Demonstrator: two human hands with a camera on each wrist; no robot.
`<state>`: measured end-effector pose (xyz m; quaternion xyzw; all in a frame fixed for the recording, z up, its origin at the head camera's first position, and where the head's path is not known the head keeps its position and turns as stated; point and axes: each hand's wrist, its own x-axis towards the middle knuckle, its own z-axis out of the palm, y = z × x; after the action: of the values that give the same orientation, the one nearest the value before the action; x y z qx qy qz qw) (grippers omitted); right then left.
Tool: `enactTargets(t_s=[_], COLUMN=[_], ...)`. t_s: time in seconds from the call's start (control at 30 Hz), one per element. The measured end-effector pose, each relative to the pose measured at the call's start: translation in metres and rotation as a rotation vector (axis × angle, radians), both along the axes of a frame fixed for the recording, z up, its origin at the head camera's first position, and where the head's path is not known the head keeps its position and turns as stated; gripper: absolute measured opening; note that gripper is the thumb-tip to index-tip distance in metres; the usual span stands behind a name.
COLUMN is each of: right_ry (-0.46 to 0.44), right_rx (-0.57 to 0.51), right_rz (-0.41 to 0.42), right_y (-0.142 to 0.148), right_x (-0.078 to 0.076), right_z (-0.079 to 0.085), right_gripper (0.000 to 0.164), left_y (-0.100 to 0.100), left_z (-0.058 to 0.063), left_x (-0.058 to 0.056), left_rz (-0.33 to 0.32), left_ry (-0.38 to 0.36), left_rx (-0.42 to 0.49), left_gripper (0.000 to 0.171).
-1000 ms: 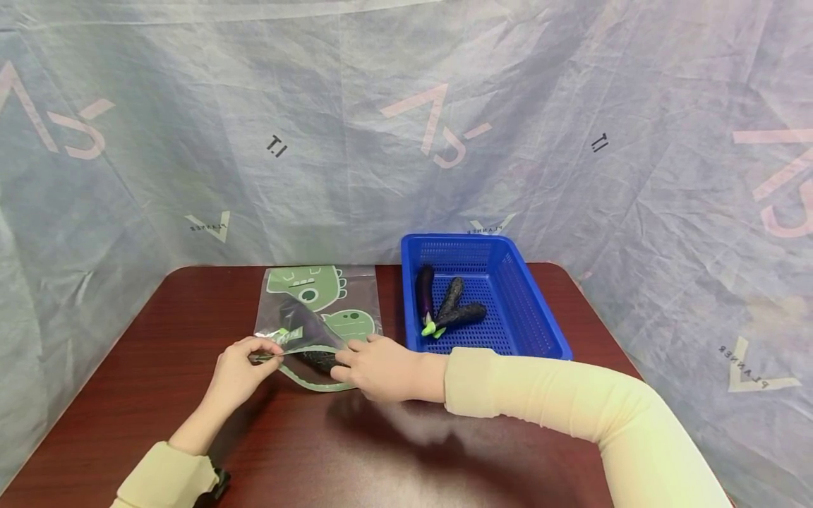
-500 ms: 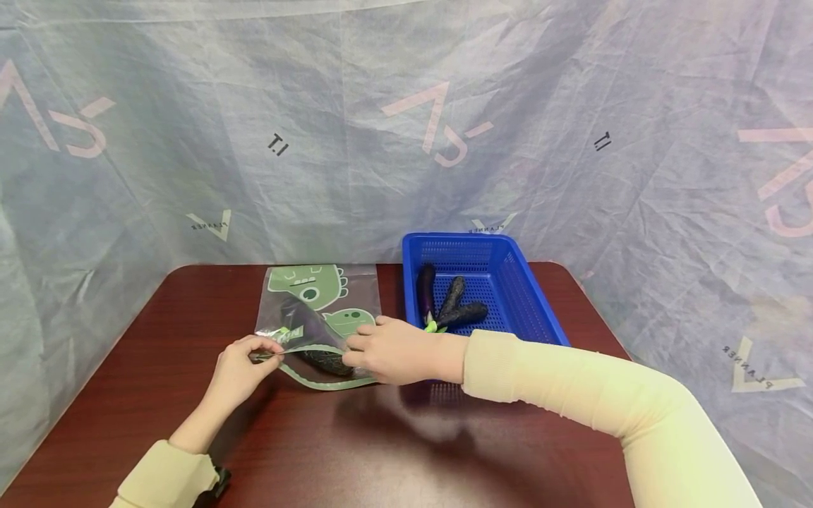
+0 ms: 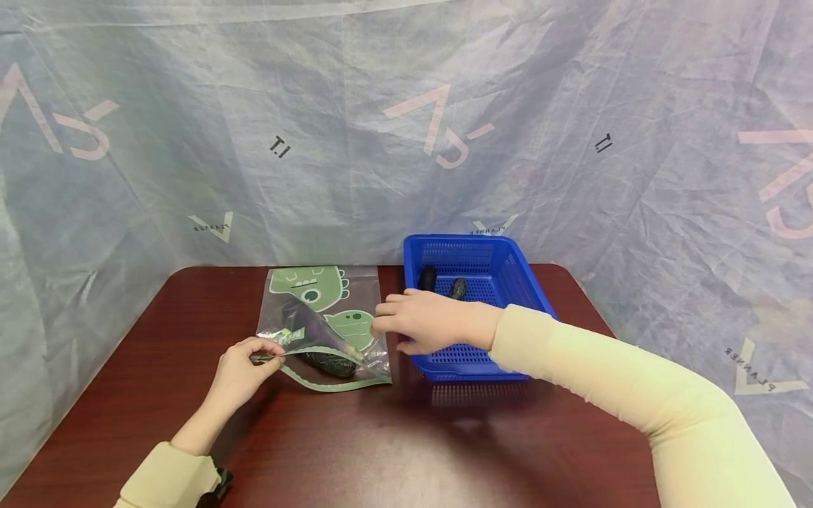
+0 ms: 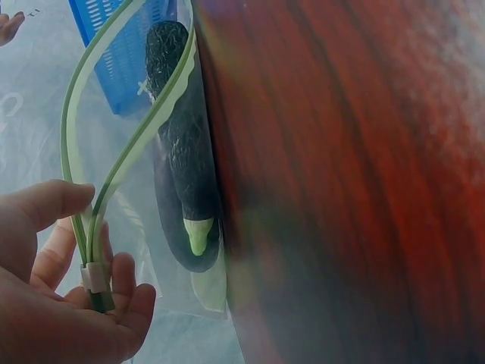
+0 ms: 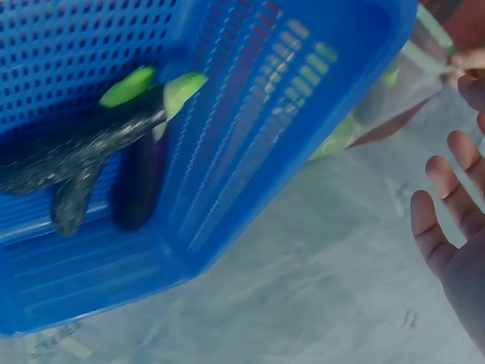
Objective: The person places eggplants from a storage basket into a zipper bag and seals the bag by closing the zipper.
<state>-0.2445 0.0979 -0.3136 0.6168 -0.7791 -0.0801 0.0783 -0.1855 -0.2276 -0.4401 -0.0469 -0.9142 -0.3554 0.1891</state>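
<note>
My left hand (image 3: 244, 367) pinches one corner of the mouth of a clear zip bag (image 3: 351, 288) printed with green cartoon dinosaurs. In the left wrist view a small pale slider (image 4: 94, 277) sits on the zip strip by the fingers. The bag's mouth gapes. Inside lie a dark wrinkled eggplant (image 4: 193, 163) with a green stem end and a smooth purple one (image 4: 168, 227) partly behind it. My right hand (image 3: 435, 321) holds nothing and hovers over the near left side of a blue basket (image 3: 521, 275), fingers loosely bent.
The basket holds a smooth purple eggplant (image 5: 140, 186) and dark wrinkled ones (image 5: 83, 144), stem ends together; in the head view my right hand partly hides them. The red-brown table (image 3: 305, 451) ends at a grey cloth backdrop (image 3: 343, 141).
My right hand has drawn away from the bag's mouth, moving right and up to above the basket. The left hand keeps its grip at the bag's corner.
</note>
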Motion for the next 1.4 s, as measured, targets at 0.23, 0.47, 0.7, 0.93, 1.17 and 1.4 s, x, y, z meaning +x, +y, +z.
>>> enactTargets(t_s=[0.23, 0.47, 0.7, 0.93, 1.17, 1.4], right_ry=[-0.096, -0.14, -0.157, -0.228, -0.403, -0.464], right_rx=[-0.036, -0.098, -0.164, -0.183, -0.204, -0.146], right_rz=[-0.114, -0.155, -0.193, -0.298, -0.386, -0.465], right_y=[0.025, 0.044, 0.057, 0.068, 0.079, 0.09], right_x=[-0.016, -0.031, -0.044, -0.057, -0.071, -0.084], right_z=[0.003, -0.004, -0.014, -0.02, -0.029, -0.042], right_gripper=[0.034, 0.036, 0.038, 0.044, 0.048, 0.049], left_y=[-0.001, -0.001, 0.001, 0.001, 0.0, 0.001], left_z=[0.001, 0.003, 0.003, 0.002, 0.0, 0.001], left_x=[0.001, 0.001, 0.001, 0.0, 0.0, 0.0], left_rz=[0.004, 0.006, 0.005, 0.003, 0.006, 0.007], left_ry=[-0.004, -0.002, -0.001, -0.012, -0.02, -0.024], left_rx=[0.011, 0.021, 0.023, 0.026, 0.026, 0.024], left_gripper=[0.014, 0.014, 0.013, 0.014, 0.014, 0.013])
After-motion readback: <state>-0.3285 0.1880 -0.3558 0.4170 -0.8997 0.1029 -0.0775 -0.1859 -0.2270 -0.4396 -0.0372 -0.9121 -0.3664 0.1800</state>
